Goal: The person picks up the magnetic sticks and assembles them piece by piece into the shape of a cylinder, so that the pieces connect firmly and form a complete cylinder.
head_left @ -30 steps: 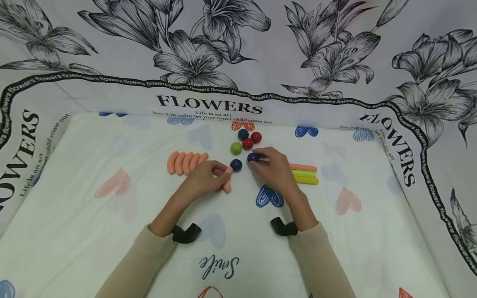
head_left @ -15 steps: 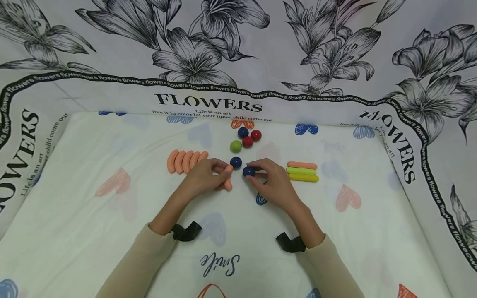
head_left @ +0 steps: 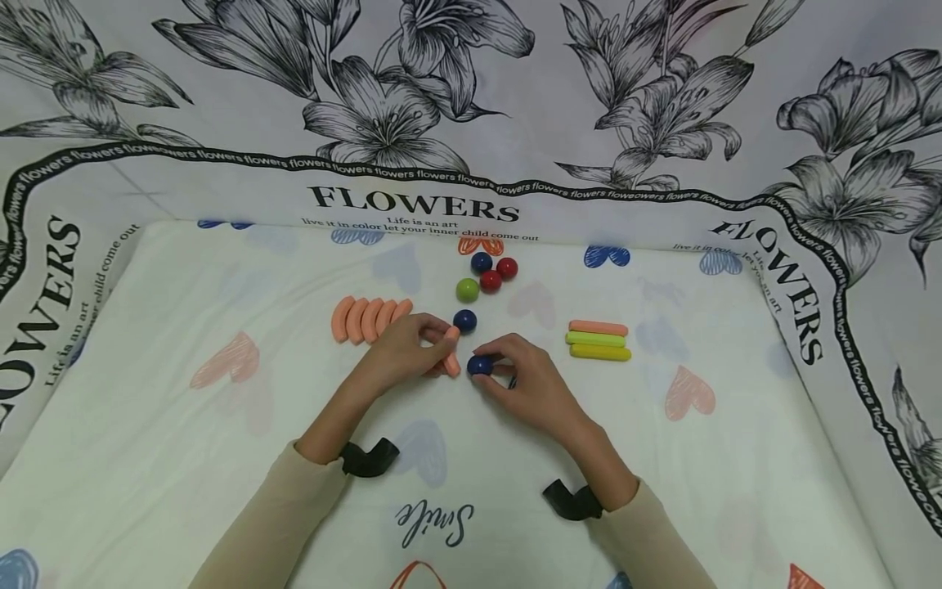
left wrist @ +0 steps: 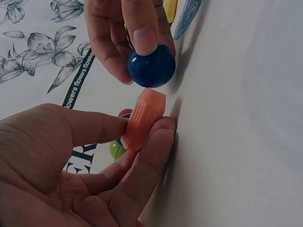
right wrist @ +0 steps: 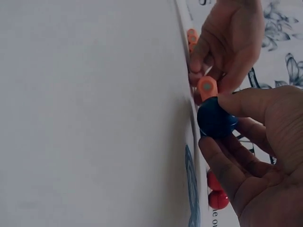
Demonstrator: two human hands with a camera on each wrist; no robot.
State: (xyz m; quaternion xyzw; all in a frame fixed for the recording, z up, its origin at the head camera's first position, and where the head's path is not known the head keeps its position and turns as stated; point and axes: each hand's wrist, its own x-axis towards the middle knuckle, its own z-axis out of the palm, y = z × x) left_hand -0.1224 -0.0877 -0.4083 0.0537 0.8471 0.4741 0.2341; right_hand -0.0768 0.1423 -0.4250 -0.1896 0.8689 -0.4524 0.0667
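Note:
My left hand (head_left: 405, 352) pinches a curved orange stick (left wrist: 144, 118) between thumb and fingers, low over the white cloth. Facing it, my right hand (head_left: 533, 384) holds a dark blue ball (left wrist: 151, 65) by thumb and fingertips. The ball is close to one end of the orange stick; in the left wrist view a thin gap seems to part them, while the right wrist view has the ball overlapping that end. Just beyond both hands a second blue ball (head_left: 465, 321) lies on the cloth.
Farther back sit a green ball (head_left: 467, 290), two red balls (head_left: 491, 281) and another blue ball (head_left: 482, 262). Several curved orange sticks (head_left: 353, 320) lie in a row at left, partly behind the left hand. Orange, lime and yellow straight sticks (head_left: 600, 352) lie at right.
My right hand has brought its blue ball toward me and to the left, down beside the orange stick's end. The left hand has stayed nearly still.

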